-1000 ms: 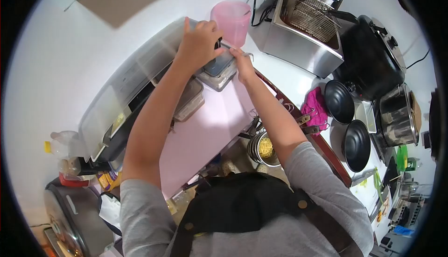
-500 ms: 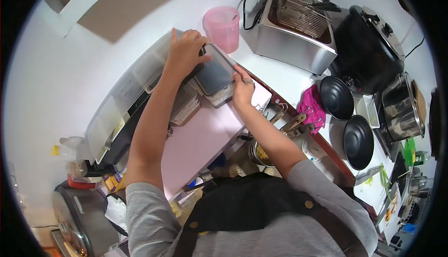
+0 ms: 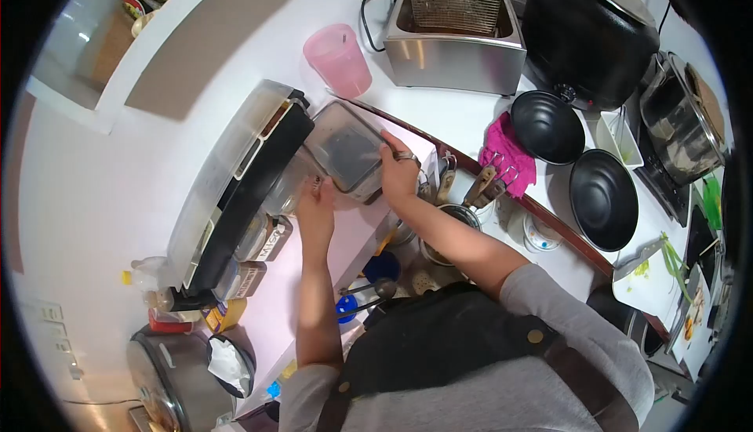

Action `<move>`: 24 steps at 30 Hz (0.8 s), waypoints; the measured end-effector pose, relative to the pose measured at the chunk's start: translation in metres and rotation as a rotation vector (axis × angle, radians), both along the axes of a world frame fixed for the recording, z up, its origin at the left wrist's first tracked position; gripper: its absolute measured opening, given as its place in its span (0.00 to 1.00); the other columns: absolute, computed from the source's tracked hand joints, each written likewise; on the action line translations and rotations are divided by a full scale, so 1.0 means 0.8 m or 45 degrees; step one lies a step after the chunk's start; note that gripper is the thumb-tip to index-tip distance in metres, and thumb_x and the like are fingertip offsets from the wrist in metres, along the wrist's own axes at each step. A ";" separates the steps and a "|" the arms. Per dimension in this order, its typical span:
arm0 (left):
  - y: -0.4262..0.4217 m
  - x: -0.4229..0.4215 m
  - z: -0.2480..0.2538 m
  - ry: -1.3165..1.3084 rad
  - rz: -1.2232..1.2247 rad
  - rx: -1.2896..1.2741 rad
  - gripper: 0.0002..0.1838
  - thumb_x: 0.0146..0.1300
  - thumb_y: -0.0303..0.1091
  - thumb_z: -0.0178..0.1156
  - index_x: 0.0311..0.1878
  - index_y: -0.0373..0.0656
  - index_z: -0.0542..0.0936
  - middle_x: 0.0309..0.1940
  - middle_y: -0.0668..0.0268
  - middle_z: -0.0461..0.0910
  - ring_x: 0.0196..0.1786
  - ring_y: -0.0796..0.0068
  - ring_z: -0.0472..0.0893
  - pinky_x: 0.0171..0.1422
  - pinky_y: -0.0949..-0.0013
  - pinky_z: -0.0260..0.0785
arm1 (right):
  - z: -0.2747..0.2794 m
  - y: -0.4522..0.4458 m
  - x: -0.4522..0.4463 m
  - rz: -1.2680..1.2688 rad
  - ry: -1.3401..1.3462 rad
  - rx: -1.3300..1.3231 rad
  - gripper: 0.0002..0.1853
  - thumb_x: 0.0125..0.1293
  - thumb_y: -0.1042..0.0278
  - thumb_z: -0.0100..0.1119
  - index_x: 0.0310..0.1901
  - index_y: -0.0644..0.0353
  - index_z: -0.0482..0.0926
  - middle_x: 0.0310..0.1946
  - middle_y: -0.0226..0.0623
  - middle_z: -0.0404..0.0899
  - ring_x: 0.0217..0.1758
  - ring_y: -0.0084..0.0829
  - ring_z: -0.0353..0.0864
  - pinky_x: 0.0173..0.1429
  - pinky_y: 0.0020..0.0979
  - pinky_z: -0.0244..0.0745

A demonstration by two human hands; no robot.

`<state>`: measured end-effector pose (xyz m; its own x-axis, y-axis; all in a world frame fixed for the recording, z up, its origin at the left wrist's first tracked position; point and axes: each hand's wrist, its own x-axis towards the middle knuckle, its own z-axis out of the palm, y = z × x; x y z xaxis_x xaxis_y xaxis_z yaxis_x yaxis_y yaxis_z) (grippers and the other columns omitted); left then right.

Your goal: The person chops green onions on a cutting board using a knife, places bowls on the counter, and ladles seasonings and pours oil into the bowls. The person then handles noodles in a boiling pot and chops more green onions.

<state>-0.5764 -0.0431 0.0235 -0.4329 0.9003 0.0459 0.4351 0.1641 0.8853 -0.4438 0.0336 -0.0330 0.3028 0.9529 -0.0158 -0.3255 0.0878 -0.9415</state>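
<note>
A clear plastic food container with a dark, see-through lid (image 3: 345,150) stands on the pink worktop (image 3: 294,279). My right hand (image 3: 400,172), with a ring on one finger, grips its right side. My left hand (image 3: 315,211) is closed at the front edge of a smaller clear plastic container (image 3: 287,185), just left of the lidded one; the fingertips are partly hidden. Behind both runs a long black rack with a clear cover (image 3: 235,173). Under it sit more labelled containers, one of them marked container (image 3: 271,237) in handwriting.
A pink bucket (image 3: 339,59) and a steel deep fryer (image 3: 459,59) stand at the back. To the right are a black pot (image 3: 588,36), two black bowls (image 3: 604,201) and a magenta cloth (image 3: 508,154). Pans and ladles (image 3: 384,288) lie below the worktop edge.
My left hand has come down from the rack's far end to the smaller container's front. My right hand stays on the lidded container. The view has shifted, showing more containers under the rack.
</note>
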 end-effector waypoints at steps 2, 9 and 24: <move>0.007 -0.002 -0.015 -0.490 -0.014 -0.093 0.31 0.67 0.40 0.61 0.66 0.29 0.67 0.40 0.59 0.80 0.37 0.69 0.80 0.42 0.67 0.73 | 0.002 0.000 0.000 0.024 0.101 0.056 0.16 0.68 0.73 0.56 0.57 0.57 0.79 0.40 0.28 0.79 0.37 0.16 0.71 0.43 0.20 0.68; 0.022 0.011 -0.011 -0.843 0.107 -0.052 0.24 0.66 0.40 0.63 0.58 0.35 0.73 0.34 0.68 0.76 0.36 0.75 0.78 0.43 0.71 0.76 | 0.008 0.020 0.005 0.093 -0.035 0.038 0.16 0.65 0.74 0.56 0.55 0.64 0.79 0.51 0.41 0.81 0.53 0.29 0.79 0.59 0.29 0.71; 0.101 -0.011 -0.036 -0.479 -0.059 -0.096 0.10 0.66 0.34 0.54 0.44 0.38 0.77 0.31 0.66 0.74 0.31 0.75 0.72 0.36 0.70 0.66 | 0.037 -0.002 0.007 -0.062 0.026 0.035 0.18 0.69 0.75 0.51 0.59 0.66 0.75 0.53 0.44 0.79 0.57 0.33 0.77 0.63 0.30 0.69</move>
<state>-0.5851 0.0376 -0.0052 -0.3655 0.9142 -0.1752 0.0910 0.2224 0.9707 -0.4383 0.0321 -0.0034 0.3490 0.9371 0.0040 -0.3390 0.1303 -0.9317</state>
